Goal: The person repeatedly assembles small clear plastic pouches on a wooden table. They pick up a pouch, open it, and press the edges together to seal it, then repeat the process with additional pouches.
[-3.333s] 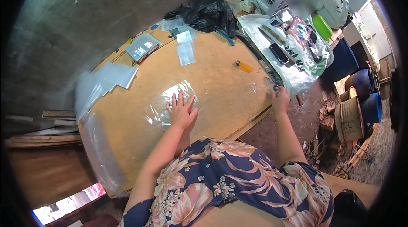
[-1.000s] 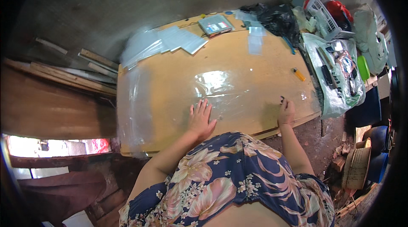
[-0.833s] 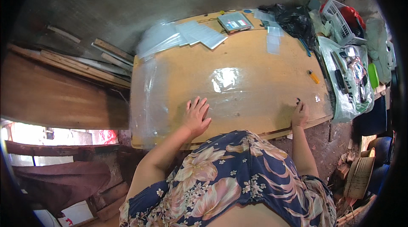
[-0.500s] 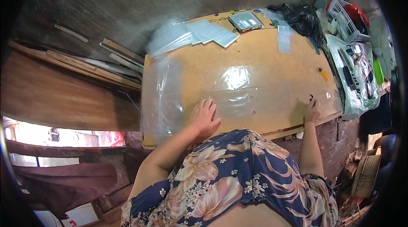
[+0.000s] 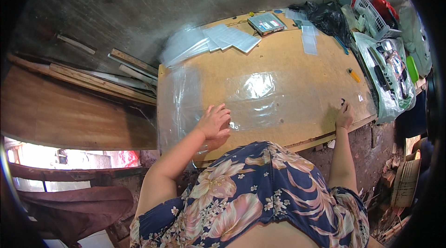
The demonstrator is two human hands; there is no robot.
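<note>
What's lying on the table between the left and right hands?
In the head view, clear, creased plastic film lies between left hand and right hand; its right edge is unclear.

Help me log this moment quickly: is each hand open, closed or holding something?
Left hand: open and slightly curled, nothing visibly held.
Right hand: closed on a small dark object, too small to identify.

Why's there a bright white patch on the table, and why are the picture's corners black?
Head view: light glares off clear plastic film on the tabletop; head view: the wide fisheye lens likely makes those black corners and bends straight edges; head view: a soft shadow falls just left of the right hand.
</note>
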